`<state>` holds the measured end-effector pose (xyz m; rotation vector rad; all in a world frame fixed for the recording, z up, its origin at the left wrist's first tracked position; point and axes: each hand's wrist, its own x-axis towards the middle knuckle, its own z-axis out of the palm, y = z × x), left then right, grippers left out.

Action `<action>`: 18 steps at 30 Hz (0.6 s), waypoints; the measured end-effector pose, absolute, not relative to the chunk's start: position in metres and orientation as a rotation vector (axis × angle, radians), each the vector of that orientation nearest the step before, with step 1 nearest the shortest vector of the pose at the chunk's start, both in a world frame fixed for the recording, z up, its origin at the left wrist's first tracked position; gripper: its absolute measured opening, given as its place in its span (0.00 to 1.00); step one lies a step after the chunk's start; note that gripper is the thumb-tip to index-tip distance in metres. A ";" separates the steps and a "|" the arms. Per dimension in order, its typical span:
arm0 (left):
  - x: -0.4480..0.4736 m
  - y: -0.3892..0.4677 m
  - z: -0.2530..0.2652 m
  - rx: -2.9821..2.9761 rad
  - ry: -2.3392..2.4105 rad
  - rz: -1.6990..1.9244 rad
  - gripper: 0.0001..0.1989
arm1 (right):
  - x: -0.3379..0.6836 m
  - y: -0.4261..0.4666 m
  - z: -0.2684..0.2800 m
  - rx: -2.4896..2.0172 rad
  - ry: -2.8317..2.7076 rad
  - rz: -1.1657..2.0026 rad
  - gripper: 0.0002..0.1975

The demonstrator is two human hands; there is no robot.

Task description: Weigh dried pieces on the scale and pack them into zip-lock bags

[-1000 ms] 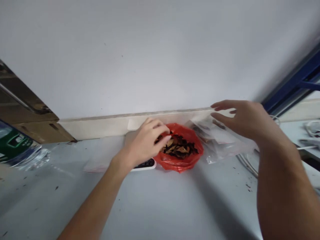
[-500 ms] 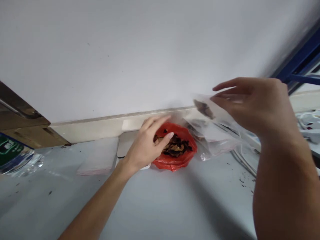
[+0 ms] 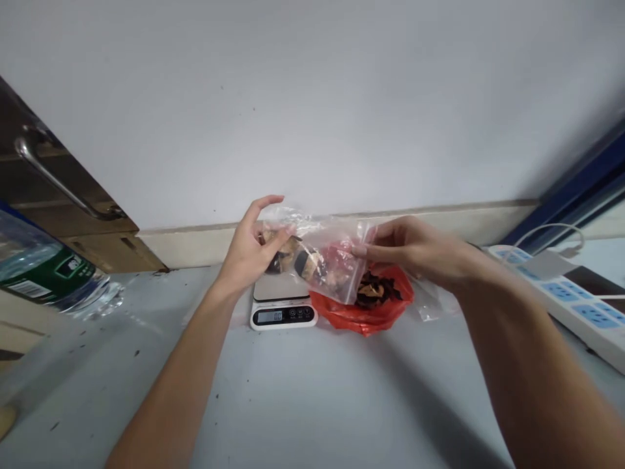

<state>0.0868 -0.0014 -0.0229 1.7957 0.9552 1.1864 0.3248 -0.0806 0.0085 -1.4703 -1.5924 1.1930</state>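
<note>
Both hands are on a clear zip bag point(image 3: 336, 228) held tilted above the scale and the red bag. Brown, dark-edged dried pieces point(image 3: 307, 264) show through its plastic. My left hand point(image 3: 249, 254) grips the bag's left end, thumb pressed over the pieces and index finger raised. At the opposite end, my right hand point(image 3: 415, 251) pinches the bag's edge between thumb and fingers. Under the left side stands a white kitchen scale point(image 3: 283, 316), its display seeming to read 0.0. A red plastic bag point(image 3: 364, 322) beside it lies open with dark dried pieces point(image 3: 378, 290) inside.
More clear bags point(image 3: 434, 299) lie right of the red bag. A white power strip point(image 3: 576, 303) with a cable sits farther right. On the left are a large water bottle point(image 3: 53, 270) and a cabinet with a metal handle point(image 3: 63, 179). A wall point(image 3: 342, 117) rises behind.
My right hand has brought the bag from the right to above the scale and red bag. My left hand has left the red bag's opening and now grips the clear bag too.
</note>
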 end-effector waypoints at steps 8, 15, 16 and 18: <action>0.092 -0.010 -0.025 2.220 0.922 0.831 0.08 | 0.301 -0.066 -0.004 -1.450 -1.554 1.278 0.17; 0.104 -0.026 -0.025 2.141 0.796 0.439 0.08 | 0.296 -0.062 -0.012 -1.552 -1.657 1.185 0.23; 0.104 -0.026 -0.026 2.131 0.781 0.438 0.07 | 0.295 -0.061 -0.014 -1.545 -1.661 1.169 0.25; 0.103 -0.024 -0.025 2.113 0.752 0.414 0.08 | 0.294 -0.060 -0.018 -1.511 -1.658 1.153 0.27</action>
